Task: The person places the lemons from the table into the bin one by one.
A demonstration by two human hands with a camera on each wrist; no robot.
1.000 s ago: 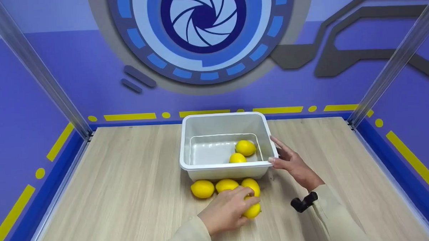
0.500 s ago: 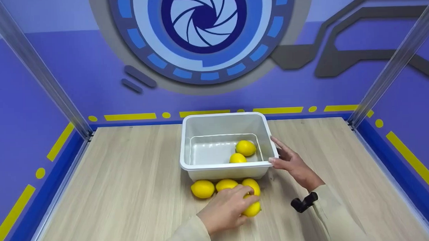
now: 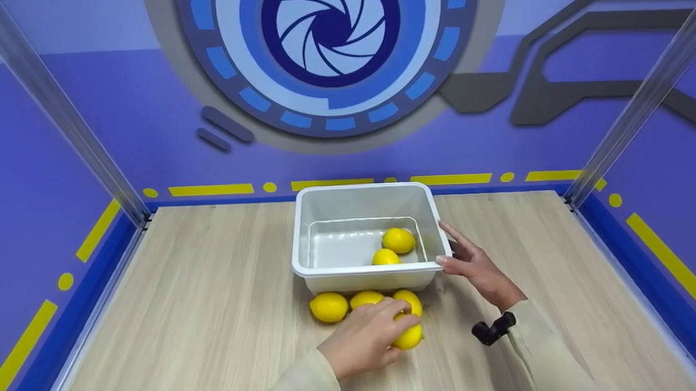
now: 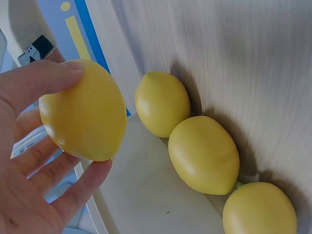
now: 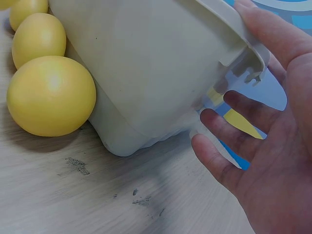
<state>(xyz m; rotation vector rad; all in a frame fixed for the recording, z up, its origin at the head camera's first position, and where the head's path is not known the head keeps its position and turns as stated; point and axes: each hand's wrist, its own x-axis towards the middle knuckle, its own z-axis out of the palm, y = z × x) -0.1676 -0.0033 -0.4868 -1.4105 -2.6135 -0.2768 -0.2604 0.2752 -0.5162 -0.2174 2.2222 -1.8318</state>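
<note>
My left hand (image 3: 362,341) holds a yellow lemon (image 4: 85,112) between thumb and fingers, in front of the bin. Three more lemons lie in a row along the bin's near wall: a left one (image 3: 329,307), a middle one (image 3: 366,299) and a right one (image 3: 408,299), the last two partly covered by the left hand. The white plastic bin (image 3: 362,269) has two lemons inside, a rear one (image 3: 399,240) and a front one (image 3: 386,256) partly hidden by the rim. At the bin's near right corner my right hand (image 3: 485,276) grips the rim, its lower fingers off the wall.
Pale wood-grain tabletop (image 3: 213,316) runs out to both sides of the bin. A blue-purple printed wall (image 3: 119,122) rises behind it, with clear corner posts left and right. A black wrist camera (image 3: 494,328) sits on the right sleeve.
The left hand and its lemon have shifted very slightly away from me, toward the bin. The right hand, the bin and the other lemons have stayed put.
</note>
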